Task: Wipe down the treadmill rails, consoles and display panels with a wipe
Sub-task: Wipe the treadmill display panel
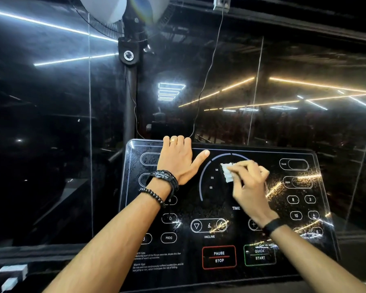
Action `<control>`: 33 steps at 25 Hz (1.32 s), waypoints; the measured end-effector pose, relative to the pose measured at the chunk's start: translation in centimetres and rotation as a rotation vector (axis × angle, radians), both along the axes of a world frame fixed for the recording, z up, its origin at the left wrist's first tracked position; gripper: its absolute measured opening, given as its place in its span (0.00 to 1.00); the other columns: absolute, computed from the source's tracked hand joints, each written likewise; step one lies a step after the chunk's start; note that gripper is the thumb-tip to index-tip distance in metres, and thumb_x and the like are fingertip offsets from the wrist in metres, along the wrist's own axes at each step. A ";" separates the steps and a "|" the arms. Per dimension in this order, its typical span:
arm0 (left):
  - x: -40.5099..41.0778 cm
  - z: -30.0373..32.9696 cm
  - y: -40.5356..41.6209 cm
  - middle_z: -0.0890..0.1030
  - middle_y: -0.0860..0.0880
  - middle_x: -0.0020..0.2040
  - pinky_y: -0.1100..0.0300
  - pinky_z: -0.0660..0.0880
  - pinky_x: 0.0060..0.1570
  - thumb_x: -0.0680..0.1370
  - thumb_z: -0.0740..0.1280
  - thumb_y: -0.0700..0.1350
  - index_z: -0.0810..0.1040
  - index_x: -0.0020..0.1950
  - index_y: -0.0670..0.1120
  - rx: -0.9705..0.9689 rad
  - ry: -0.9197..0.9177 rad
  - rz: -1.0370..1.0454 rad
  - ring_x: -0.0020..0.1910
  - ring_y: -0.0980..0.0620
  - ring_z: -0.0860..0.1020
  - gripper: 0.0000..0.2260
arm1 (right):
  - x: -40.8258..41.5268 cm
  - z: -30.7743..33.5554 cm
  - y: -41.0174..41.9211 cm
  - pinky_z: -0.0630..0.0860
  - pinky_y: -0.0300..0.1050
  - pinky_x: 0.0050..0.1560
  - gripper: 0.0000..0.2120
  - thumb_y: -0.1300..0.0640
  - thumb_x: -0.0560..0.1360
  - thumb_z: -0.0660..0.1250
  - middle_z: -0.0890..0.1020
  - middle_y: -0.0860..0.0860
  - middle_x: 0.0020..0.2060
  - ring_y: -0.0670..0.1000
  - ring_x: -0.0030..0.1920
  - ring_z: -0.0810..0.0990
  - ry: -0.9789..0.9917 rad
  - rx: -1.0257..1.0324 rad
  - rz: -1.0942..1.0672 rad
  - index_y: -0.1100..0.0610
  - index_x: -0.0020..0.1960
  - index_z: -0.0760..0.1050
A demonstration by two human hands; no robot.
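My right hand (pixel 248 182) pinches a white wipe (pixel 227 172) against the display panel (pixel 283 208); my left hand (pixel 179 159) curls its fingers (pixel 178 140) over the panel's top edge.

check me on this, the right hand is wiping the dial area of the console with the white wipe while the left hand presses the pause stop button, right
Not quite. In the head view the left hand is not on the PAUSE STOP button; it grips the top edge of the console, fingers curled over it. The rest stands: the right hand holds the white wipe on the dial area.
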State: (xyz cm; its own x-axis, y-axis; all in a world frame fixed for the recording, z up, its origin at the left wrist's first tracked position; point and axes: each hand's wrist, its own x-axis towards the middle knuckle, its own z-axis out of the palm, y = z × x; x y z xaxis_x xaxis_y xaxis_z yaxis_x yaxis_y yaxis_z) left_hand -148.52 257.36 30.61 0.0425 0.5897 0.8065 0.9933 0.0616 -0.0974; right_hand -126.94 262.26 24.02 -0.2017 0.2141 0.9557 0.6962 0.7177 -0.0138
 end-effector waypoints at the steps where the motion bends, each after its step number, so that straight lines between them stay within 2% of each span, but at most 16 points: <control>1: 0.0 -0.1 0.1 0.68 0.50 0.45 0.47 0.64 0.62 0.78 0.36 0.69 0.64 0.46 0.48 0.000 -0.001 0.000 0.46 0.49 0.63 0.28 | -0.8 -1.0 -0.2 0.59 0.49 0.52 0.20 0.75 0.67 0.72 0.79 0.50 0.47 0.52 0.49 0.77 -0.057 0.021 0.007 0.56 0.52 0.80; 3: 0.0 -0.3 0.3 0.69 0.50 0.45 0.47 0.65 0.62 0.78 0.37 0.68 0.64 0.47 0.48 0.016 0.007 0.006 0.46 0.49 0.63 0.28 | -0.5 -2.6 -0.2 0.60 0.49 0.53 0.21 0.74 0.66 0.70 0.79 0.50 0.47 0.53 0.47 0.78 -0.348 0.214 0.051 0.54 0.53 0.77; 4: 0.0 -0.4 0.3 0.69 0.50 0.46 0.47 0.65 0.63 0.79 0.37 0.68 0.64 0.47 0.48 0.022 0.008 0.002 0.46 0.49 0.63 0.27 | 0.3 -1.7 0.3 0.60 0.50 0.53 0.22 0.74 0.66 0.70 0.80 0.50 0.48 0.52 0.47 0.79 -0.383 0.244 0.051 0.53 0.53 0.77; 8: 0.1 -0.3 0.3 0.70 0.49 0.46 0.47 0.65 0.62 0.79 0.38 0.68 0.63 0.46 0.48 0.016 0.006 -0.007 0.48 0.47 0.68 0.26 | -0.3 2.7 1.4 0.60 0.52 0.53 0.18 0.73 0.68 0.70 0.79 0.50 0.45 0.54 0.46 0.78 0.150 0.002 -0.029 0.53 0.49 0.82; 9: 0.1 -0.3 0.3 0.71 0.49 0.46 0.47 0.65 0.62 0.79 0.38 0.68 0.64 0.46 0.49 0.017 0.004 -0.010 0.47 0.47 0.67 0.26 | -1.5 2.1 0.9 0.61 0.53 0.52 0.17 0.73 0.69 0.68 0.79 0.50 0.44 0.54 0.46 0.78 0.110 0.026 -0.025 0.54 0.49 0.82; 12: -0.1 -0.4 0.5 0.73 0.48 0.47 0.47 0.65 0.61 0.79 0.38 0.67 0.67 0.47 0.48 0.034 0.006 -0.007 0.47 0.48 0.67 0.28 | -2.0 0.3 0.0 0.62 0.53 0.52 0.16 0.71 0.68 0.65 0.80 0.50 0.46 0.54 0.45 0.79 -0.299 0.244 0.024 0.56 0.50 0.82; 13: -0.1 -0.4 0.5 0.74 0.48 0.47 0.48 0.65 0.61 0.80 0.38 0.67 0.68 0.48 0.48 0.032 0.004 -0.007 0.47 0.47 0.67 0.28 | -1.3 1.5 0.6 0.61 0.52 0.53 0.16 0.71 0.68 0.66 0.80 0.49 0.46 0.53 0.46 0.79 -0.304 0.245 0.012 0.55 0.50 0.82; 16: 0.1 -0.2 0.2 0.74 0.47 0.48 0.48 0.65 0.60 0.79 0.36 0.68 0.69 0.49 0.48 0.013 0.006 0.013 0.46 0.48 0.65 0.30 | -0.9 5.1 2.0 0.58 0.49 0.53 0.16 0.74 0.69 0.70 0.79 0.50 0.44 0.54 0.46 0.78 0.082 0.038 -0.066 0.55 0.48 0.82; 17: 0.2 -0.1 0.1 0.75 0.47 0.48 0.47 0.65 0.60 0.78 0.35 0.69 0.71 0.53 0.48 -0.011 0.004 0.021 0.46 0.47 0.66 0.33 | -1.5 5.2 1.8 0.58 0.49 0.52 0.16 0.74 0.68 0.69 0.78 0.50 0.44 0.54 0.46 0.77 0.111 0.017 -0.064 0.56 0.48 0.82; 20: 1.1 0.7 -0.1 0.75 0.42 0.51 0.43 0.65 0.58 0.73 0.32 0.74 0.71 0.67 0.54 -0.068 0.028 0.087 0.49 0.43 0.72 0.41 | -2.3 2.2 0.5 0.62 0.51 0.52 0.16 0.72 0.66 0.69 0.79 0.51 0.45 0.55 0.46 0.78 -0.312 0.198 -0.027 0.57 0.50 0.82; 22: 2.0 1.5 -0.2 0.77 0.41 0.52 0.41 0.66 0.59 0.70 0.31 0.77 0.73 0.63 0.54 -0.120 0.008 0.108 0.51 0.41 0.74 0.44 | -0.2 3.5 1.2 0.61 0.52 0.53 0.17 0.71 0.66 0.70 0.80 0.49 0.47 0.54 0.47 0.79 -0.420 0.226 -0.034 0.55 0.50 0.82; 25: 3.3 1.8 0.3 0.79 0.43 0.51 0.41 0.66 0.61 0.69 0.32 0.78 0.75 0.53 0.48 -0.134 -0.011 0.056 0.52 0.41 0.75 0.45 | 1.4 6.1 2.4 0.56 0.48 0.52 0.16 0.72 0.70 0.70 0.78 0.49 0.45 0.54 0.47 0.79 -0.020 -0.006 -0.112 0.54 0.51 0.82; 26: 3.5 1.4 0.5 0.78 0.44 0.50 0.43 0.66 0.61 0.70 0.33 0.78 0.74 0.51 0.47 -0.109 -0.002 0.028 0.50 0.43 0.74 0.44 | 0.9 5.8 2.0 0.56 0.47 0.51 0.15 0.72 0.71 0.68 0.77 0.50 0.44 0.55 0.46 0.78 0.004 -0.017 -0.118 0.56 0.50 0.82; 29: 3.0 0.2 1.1 0.73 0.48 0.46 0.49 0.65 0.56 0.72 0.35 0.76 0.67 0.45 0.47 -0.031 0.042 -0.027 0.44 0.47 0.66 0.37 | -0.1 2.2 0.5 0.62 0.50 0.52 0.14 0.70 0.68 0.62 0.77 0.52 0.43 0.55 0.44 0.77 -0.412 0.194 -0.078 0.58 0.48 0.80; 31: 2.8 0.2 1.1 0.72 0.49 0.45 0.49 0.65 0.57 0.73 0.34 0.76 0.67 0.46 0.48 -0.031 0.048 -0.036 0.45 0.48 0.66 0.37 | 1.6 4.2 1.5 0.62 0.51 0.53 0.15 0.70 0.67 0.66 0.78 0.51 0.44 0.54 0.46 0.78 -0.516 0.220 -0.065 0.56 0.49 0.81; 33: 2.9 0.4 1.1 0.71 0.49 0.45 0.48 0.66 0.58 0.73 0.34 0.76 0.69 0.46 0.47 -0.020 0.038 -0.031 0.47 0.47 0.69 0.38 | 2.7 7.5 3.5 0.57 0.49 0.51 0.16 0.72 0.68 0.69 0.78 0.50 0.44 0.56 0.47 0.79 -0.225 0.051 -0.148 0.55 0.48 0.81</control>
